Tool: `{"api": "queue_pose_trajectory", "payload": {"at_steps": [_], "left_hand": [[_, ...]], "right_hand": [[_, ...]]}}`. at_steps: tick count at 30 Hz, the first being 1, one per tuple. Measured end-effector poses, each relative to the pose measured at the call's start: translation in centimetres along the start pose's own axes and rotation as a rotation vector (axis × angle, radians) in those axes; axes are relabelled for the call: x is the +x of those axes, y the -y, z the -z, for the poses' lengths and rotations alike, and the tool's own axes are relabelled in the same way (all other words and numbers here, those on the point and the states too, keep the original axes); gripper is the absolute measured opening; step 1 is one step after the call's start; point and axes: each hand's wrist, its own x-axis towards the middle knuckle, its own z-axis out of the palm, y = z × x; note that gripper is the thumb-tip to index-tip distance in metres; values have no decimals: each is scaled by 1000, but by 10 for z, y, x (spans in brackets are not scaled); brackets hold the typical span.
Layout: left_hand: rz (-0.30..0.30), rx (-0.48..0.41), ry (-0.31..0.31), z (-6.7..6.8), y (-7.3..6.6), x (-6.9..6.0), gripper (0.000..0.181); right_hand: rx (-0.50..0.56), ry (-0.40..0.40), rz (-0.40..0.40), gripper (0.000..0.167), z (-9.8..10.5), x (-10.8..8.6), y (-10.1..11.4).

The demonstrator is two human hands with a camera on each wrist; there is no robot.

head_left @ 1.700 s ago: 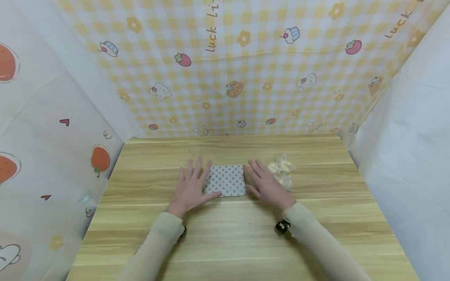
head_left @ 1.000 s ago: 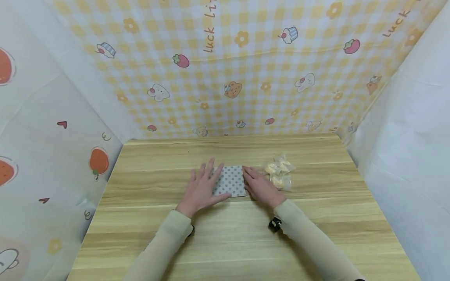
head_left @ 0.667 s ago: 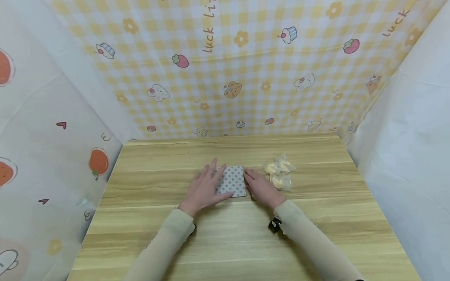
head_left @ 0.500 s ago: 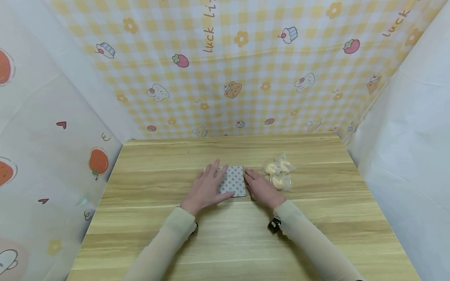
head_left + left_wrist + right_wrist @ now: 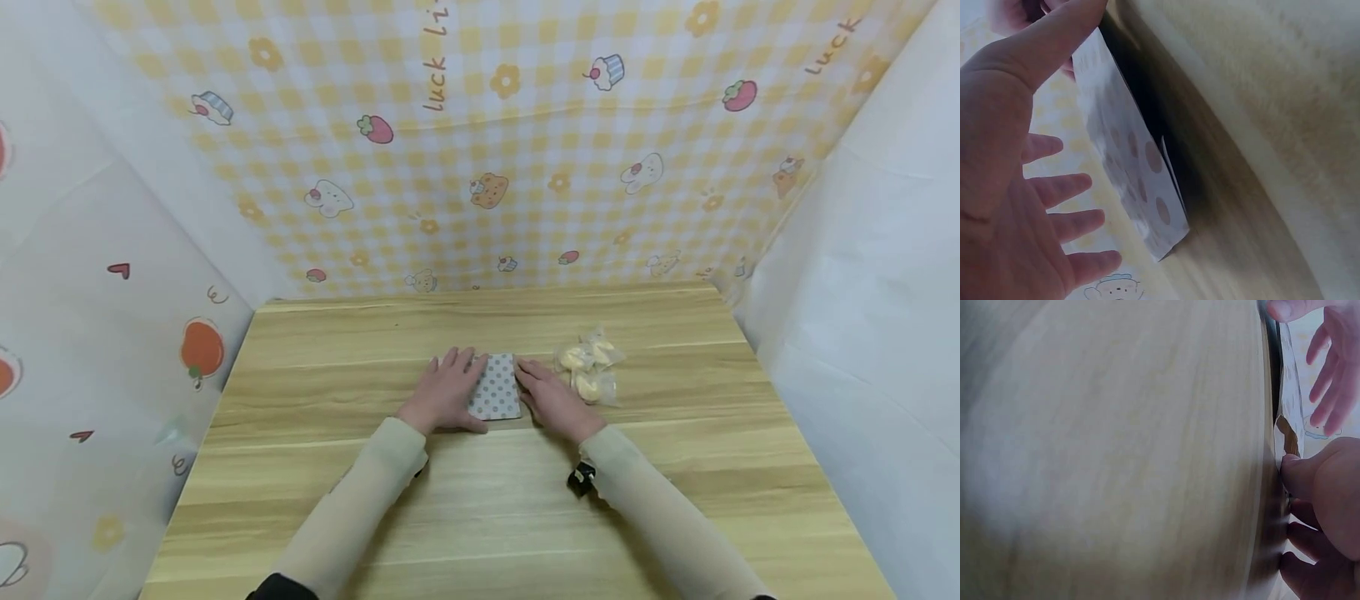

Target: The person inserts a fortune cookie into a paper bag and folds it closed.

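A flat white paper bag [image 5: 495,387] with grey dots lies on the table, its left part hidden under my left hand [image 5: 442,390]. That hand's fingers are spread across the bag, and the thumb lies along its near edge. At the bag's right end is my right hand [image 5: 553,400]. In the right wrist view, its thumb [image 5: 1297,475] is against the end of the bag [image 5: 1291,387], where a brown inside shows; the other fingers are bent beside it. The left wrist view shows the bag's dotted side [image 5: 1132,169] with a loose paper edge standing out.
Several clear packets [image 5: 596,387] with pale yellow contents lie just right of my right hand. The wooden table [image 5: 510,508] ends at a yellow checked cloth [image 5: 487,233] behind. White cloths hang on the left and right.
My left hand has slid right over the bag, its thumb now at the near edge. My right hand has come left to the bag's right end and stayed there. The bag has hardly moved.
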Motion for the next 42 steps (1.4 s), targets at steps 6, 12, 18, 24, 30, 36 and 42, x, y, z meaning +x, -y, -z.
{"api": "queue_pose_trajectory", "payload": {"at_steps": [6, 12, 18, 24, 30, 36, 42], "left_hand": [[21, -15, 42, -1, 3, 6, 125], [8, -44, 44, 0, 3, 7, 124], [10, -57, 49, 0, 4, 8, 122], [5, -41, 53, 0, 3, 10, 118], [-8, -11, 53, 2, 0, 11, 109], [-8, 25, 60, 3, -4, 11, 111], [-1, 28, 60, 5, -6, 11, 111]], "right_hand": [[6, -7, 10, 48, -3, 0, -1], [2, -31, 21, 48, -5, 0, -5], [30, -35, 28, 48, -4, 0, -6], [44, -30, 26, 49, -3, -1, -6], [67, -24, 17, 50, -3, -2, -6], [111, -27, 7, 48, -2, -2, -5], [139, -20, -3, 43, -1, -3, -6]]}}
